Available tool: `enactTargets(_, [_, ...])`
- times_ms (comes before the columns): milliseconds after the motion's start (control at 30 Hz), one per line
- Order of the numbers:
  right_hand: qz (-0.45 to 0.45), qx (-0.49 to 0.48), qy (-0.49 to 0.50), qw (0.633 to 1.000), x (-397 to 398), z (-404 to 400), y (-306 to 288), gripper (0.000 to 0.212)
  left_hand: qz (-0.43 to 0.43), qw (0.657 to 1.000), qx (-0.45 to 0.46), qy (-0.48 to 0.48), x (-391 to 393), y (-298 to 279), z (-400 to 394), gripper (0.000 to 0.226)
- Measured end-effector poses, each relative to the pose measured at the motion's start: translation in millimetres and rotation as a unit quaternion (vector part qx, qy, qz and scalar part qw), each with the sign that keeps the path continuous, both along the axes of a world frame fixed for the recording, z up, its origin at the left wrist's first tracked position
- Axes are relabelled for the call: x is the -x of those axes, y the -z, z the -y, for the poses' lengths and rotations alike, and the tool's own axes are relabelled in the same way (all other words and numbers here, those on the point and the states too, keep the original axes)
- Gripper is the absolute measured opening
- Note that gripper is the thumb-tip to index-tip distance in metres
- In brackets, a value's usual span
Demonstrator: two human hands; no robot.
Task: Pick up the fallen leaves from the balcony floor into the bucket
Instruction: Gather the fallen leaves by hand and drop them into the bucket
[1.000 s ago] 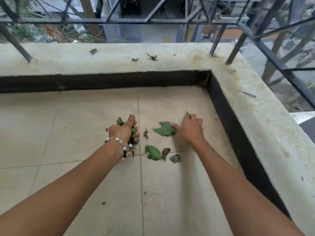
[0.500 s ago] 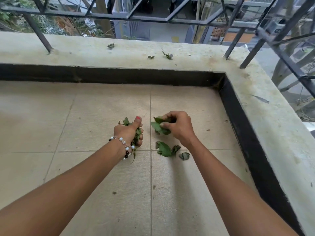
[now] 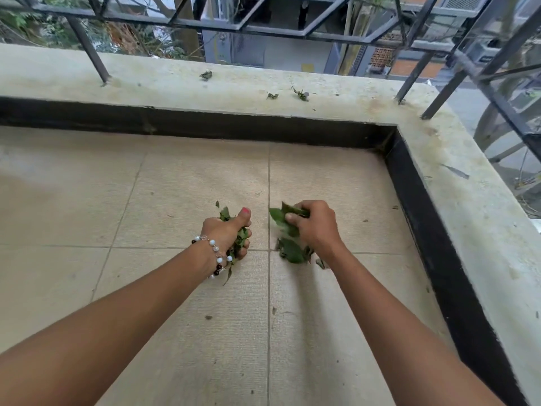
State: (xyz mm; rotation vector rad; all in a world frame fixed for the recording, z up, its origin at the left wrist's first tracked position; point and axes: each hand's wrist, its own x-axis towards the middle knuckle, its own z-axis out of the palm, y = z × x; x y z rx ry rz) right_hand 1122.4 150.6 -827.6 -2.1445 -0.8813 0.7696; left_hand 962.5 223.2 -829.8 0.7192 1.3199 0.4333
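Your left hand [image 3: 227,234] is clenching a bunch of leaves [image 3: 240,238] above the balcony floor [image 3: 175,186], while your right hand [image 3: 314,227] is gripping another green leaf [image 3: 278,215]. More loose leaves [image 3: 291,252] are lying on the tiles just under your right wrist, between both hands.

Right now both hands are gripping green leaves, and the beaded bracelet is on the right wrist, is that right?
Not quite. The head view shows the beaded bracelet on the left wrist, not the right. The rest holds: the left hand and the right hand each grip green leaves.
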Motion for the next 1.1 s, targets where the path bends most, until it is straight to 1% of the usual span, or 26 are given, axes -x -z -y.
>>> enactTargets(33, [-0.097,-0.031,0.036,0.994,3.6,4.0,-6.0,0.005,0.009,1.0,0.01,0.007,-2.4,-0.3,5.5,0.037])
enactTargets(67, [-0.167,-0.053,0.05,0.983,9.2,7.0,-9.7,0.005,0.019,0.999,0.022,0.014,-5.9,-2.0,12.2,0.041])
enactTargets(100, [-0.194,-0.065,0.047,0.978,17.5,9.4,-11.7,0.006,0.025,0.999,0.03,0.017,-10.6,-2.6,18.5,0.046])
enactTargets(133, [-0.182,-0.07,0.037,0.98,28.7,10.6,-12.3,0.007,0.021,0.999,0.033,0.013,-16.5,-3.1,24.1,0.05])
enactTargets(200, [-0.076,-0.067,0.023,0.995,51.0,13.8,-9.4,0.007,-0.01,0.999,0.029,-0.013,-25.3,-1.4,31.1,0.058])
enactTargets(267, [0.066,-0.063,0.011,0.996,67.8,19.6,-5.6,0.01,0.021,0.998,0.05,-0.032,-30.0,-2.8,34.3,0.069])
enactTargets(333, [0.125,-0.056,-0.026,0.99,77.1,27.7,-4.0,0.023,0.071,0.994,0.076,-0.024,-28.9,-6.0,37.5,0.087])
enactTargets(367, [0.139,-0.057,-0.056,0.987,79.8,30.9,-4.0,0.026,0.079,0.993,0.08,-0.018,-27.5,-6.2,39.0,0.093])
enactTargets(400, [0.154,-0.061,-0.088,0.982,82.8,33.2,-5.1,0.026,0.082,0.994,0.076,-0.013,-26.5,-6.8,40.2,0.093])
enactTargets(467, [0.159,-0.08,-0.138,0.974,88.6,36.1,-9.2,0.028,0.083,0.994,0.063,-0.014,-26.2,-11.9,42.5,0.078])
enactTargets(533, [0.134,-0.09,-0.159,0.974,88.0,38.7,-14.8,0.041,0.081,0.995,0.046,-0.036,-27.7,-16.0,42.1,0.047])
enactTargets(567, [0.132,-0.076,-0.171,0.973,84.0,41.8,-14.9,0.042,0.064,0.996,0.032,-0.051,-28.0,-17.0,40.2,0.035])
enactTargets(600, [0.124,-0.047,-0.188,0.973,78.1,46.4,-15.5,0.037,0.041,0.997,0.017,-0.064,-27.6,-17.2,38.5,0.026])
enactTargets(633, [0.083,-0.019,-0.208,0.974,71.0,51.9,-16.1,0.034,0.023,0.997,0.002,-0.074,-26.9,-18.5,38.2,0.022])
enactTargets(667, [0.006,-0.012,-0.224,0.975,62.8,57.5,-17.6,0.037,0.008,0.997,-0.011,-0.072,-26.0,-20.0,38.2,0.02])
enactTargets(733, [-0.192,-0.072,-0.213,0.955,47.3,67.5,-22.6,0.041,-0.007,0.998,-0.027,-0.051,-25.8,-23.9,41.6,0.023])
enactTargets(767, [-0.262,-0.12,-0.176,0.941,41.1,70.3,-24.8,0.039,-0.008,0.999,-0.034,-0.04,-25.9,-26.0,43.4,0.026])
enactTargets(833, [-0.311,-0.176,-0.044,0.933,29.6,73.3,-23.7,0.031,-0.013,0.998,-0.048,-0.028,-24.9,-30.1,44.3,0.028])
enactTargets(867, [-0.287,-0.176,0.029,0.941,25.7,74.4,-20.6,0.025,-0.016,0.998,-0.053,-0.03,-23.3,-30.5,42.2,0.027])
enactTargets(900, [-0.207,-0.151,0.088,0.963,19.3,75.9,-12.7,0.018,-0.015,0.998,-0.053,-0.036,-21.1,-30.5,39.1,0.026])
enactTargets(933, [-0.087,-0.102,0.112,0.985,11.7,77.7,-3.8,0.012,-0.01,0.998,-0.052,-0.043,-18.0,-29.8,35.1,0.025])
enactTargets(967, [0.014,-0.035,0.109,0.993,6.8,79.9,3.0,0.02,-0.004,0.997,-0.05,-0.05,-15.1,-29.2,31.5,0.025])
enactTargets(1000, [0.071,0.036,0.08,0.994,3.5,81.9,11.2,0.038,-0.003,0.998,-0.047,-0.051,-11.7,-27.4,28.0,0.025])
enactTargets(1033, [0.087,0.091,0.044,0.991,3.8,83.1,16.5,0.054,-0.005,0.998,-0.046,-0.047,-8.3,-26.2,25.8,0.026])
enactTargets(1067, [0.093,0.126,0.013,0.988,6.5,83.0,20.3,0.064,-0.011,0.998,-0.047,-0.045,-4.8,-25.0,24.2,0.026])
enactTargets(1100, [0.102,0.139,-0.012,0.985,11.6,79.8,22.3,0.068,-0.015,0.998,-0.051,-0.043,-1.5,-23.3,22.6,0.025])
